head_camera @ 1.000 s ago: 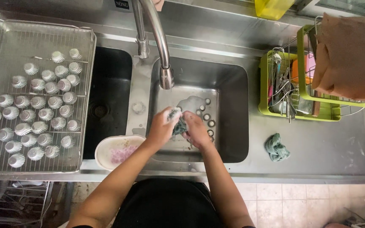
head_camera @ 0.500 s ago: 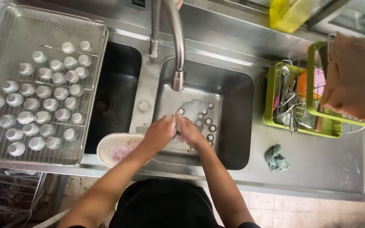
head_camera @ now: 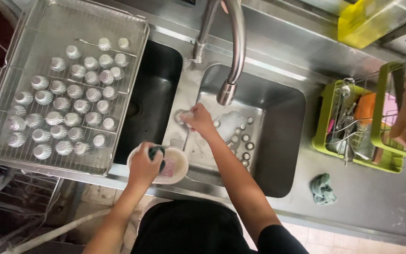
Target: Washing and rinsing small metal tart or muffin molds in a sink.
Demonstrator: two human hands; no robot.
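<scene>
- Stainless double sink [head_camera: 287, 108] under a curved faucet [head_camera: 233, 56] framed the work.
- Right hand [head_camera: 198, 120] pinched a small fluted tin mould [head_camera: 183, 115] at the basin's left edge — best held firmly.
- Left hand [head_camera: 144, 164] pressed a dark sponge [head_camera: 157, 153] into the white bowl [head_camera: 177, 164] — load soap sparingly.
- Washed moulds [head_camera: 66, 103] stood on the rack [head_camera: 5, 99] at left.

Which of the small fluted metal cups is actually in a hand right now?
The cup pinched by the right hand on the divider between basins; the others sit untouched.

Rack [head_camera: 5, 94] left of sink [head_camera: 278, 141], bowl [head_camera: 177, 164] between.
</scene>
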